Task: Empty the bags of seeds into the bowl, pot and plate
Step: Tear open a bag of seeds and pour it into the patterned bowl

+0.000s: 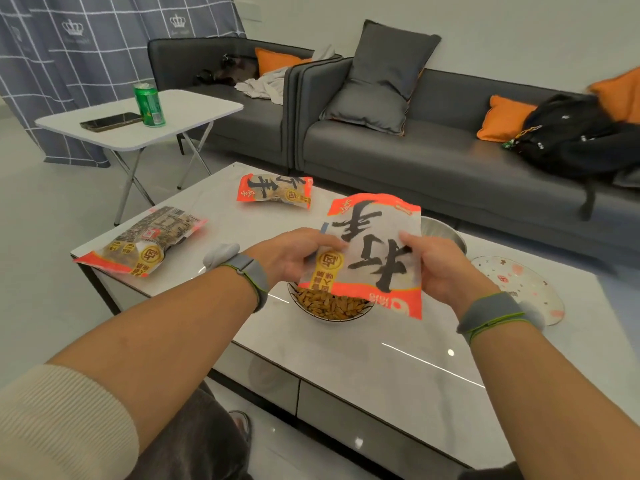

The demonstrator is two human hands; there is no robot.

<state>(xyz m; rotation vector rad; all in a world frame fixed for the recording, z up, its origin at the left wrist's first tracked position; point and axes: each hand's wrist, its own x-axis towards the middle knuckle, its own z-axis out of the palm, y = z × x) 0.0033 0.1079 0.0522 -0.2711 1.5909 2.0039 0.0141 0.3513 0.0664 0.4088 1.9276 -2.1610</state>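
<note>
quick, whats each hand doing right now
Left hand: pinches the left edge of the upturned seed bag over the bowl.
Right hand: grips the bag's right edge.

Place: home living room
Seating: grey sofa (pixel 433 157) with grey cushion (pixel 381 77) and orange cushions (pixel 504 117)
Furniture: glossy low desk (pixel 346 358); white folding table (pixel 138 116)
Window side: checked curtain (pixel 69 46)
Personal items: backpack (pixel 568 133), soda can (pixel 149 105), phone (pixel 110 121)

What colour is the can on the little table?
Green, with a silver top. The can shows in the head view, beside a dark phone.
</note>
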